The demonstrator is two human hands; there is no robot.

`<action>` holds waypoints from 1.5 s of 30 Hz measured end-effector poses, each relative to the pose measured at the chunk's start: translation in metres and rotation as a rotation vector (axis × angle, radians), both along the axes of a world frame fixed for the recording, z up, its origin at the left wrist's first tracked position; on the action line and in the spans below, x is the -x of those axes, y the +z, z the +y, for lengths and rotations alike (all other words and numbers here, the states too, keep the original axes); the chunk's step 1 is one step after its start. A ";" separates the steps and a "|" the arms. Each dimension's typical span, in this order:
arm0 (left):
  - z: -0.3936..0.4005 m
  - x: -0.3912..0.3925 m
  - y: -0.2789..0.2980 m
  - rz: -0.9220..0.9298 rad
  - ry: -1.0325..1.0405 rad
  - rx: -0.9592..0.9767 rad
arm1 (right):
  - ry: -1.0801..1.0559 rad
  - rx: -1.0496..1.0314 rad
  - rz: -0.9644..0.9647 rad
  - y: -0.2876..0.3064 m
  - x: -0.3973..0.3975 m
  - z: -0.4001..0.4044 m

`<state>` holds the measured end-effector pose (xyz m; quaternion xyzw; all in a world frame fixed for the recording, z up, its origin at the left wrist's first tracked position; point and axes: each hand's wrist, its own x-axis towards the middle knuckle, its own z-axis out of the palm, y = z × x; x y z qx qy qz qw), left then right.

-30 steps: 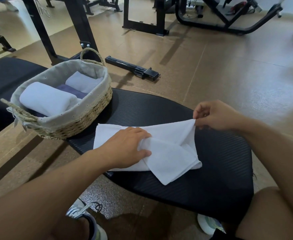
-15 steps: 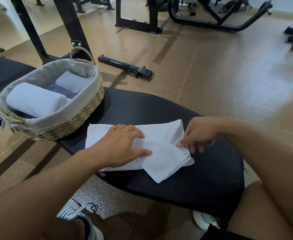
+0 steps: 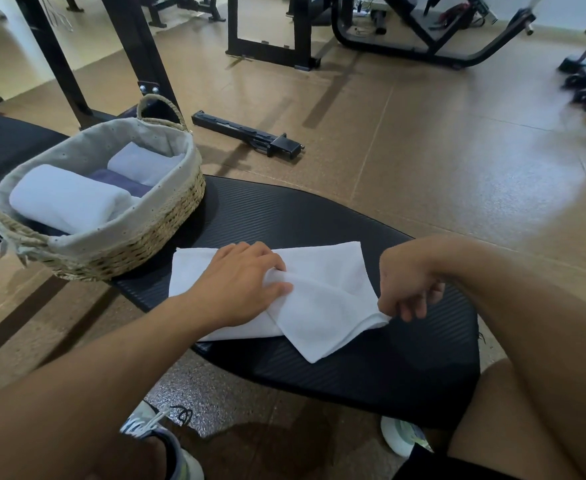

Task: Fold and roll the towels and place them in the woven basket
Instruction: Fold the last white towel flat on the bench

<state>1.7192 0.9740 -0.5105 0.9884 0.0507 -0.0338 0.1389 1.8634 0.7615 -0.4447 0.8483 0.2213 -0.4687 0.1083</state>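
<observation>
- Our left hand (image 3: 239,282) lies across the white towel (image 3: 322,296) on the black padded bench (image 3: 406,358), thumb and fingertips gathering a ridge of cloth, likely to anchor the fabric while the fold is set.
- Our right hand (image 3: 406,285) curls its fingers at the towel's right edge and seems to pinch the fold there, apparently lining it up.
- The towel is partly folded, one corner hanging askew toward us; in our judgement rolling has not yet begun.
- Just beside the towel, at the bench's far left end, stands the woven basket (image 3: 139,237) with its cloth liner, near enough for a short reach.
- Inside it we see a rolled white towel (image 3: 66,199) at the near side, a second white roll (image 3: 142,164) at the far side, and a purple towel (image 3: 118,181) between them.
- Beyond, gym frames (image 3: 267,36) stand on the tan floor (image 3: 440,150).
</observation>
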 end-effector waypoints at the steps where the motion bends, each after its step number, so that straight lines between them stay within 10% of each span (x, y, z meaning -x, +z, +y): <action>1: 0.000 0.000 0.002 0.013 0.000 0.013 | 0.044 0.001 -0.072 0.001 0.001 0.000; 4: 0.009 0.001 0.012 0.094 -0.013 0.106 | 0.175 -0.183 -0.390 0.010 0.008 0.003; 11: 0.060 0.012 0.023 0.198 0.113 0.184 | 0.398 -0.672 -0.140 0.021 0.064 0.021; 31: 0.083 0.012 0.021 0.016 0.251 0.230 | 0.517 -0.578 -0.630 -0.037 0.099 0.017; 40: 0.080 0.018 0.027 -0.061 0.322 0.313 | 0.134 -0.677 -0.129 -0.018 0.045 -0.003; 45: 0.081 0.022 0.028 -0.054 0.340 0.336 | 0.141 -0.699 -0.171 -0.021 0.043 -0.004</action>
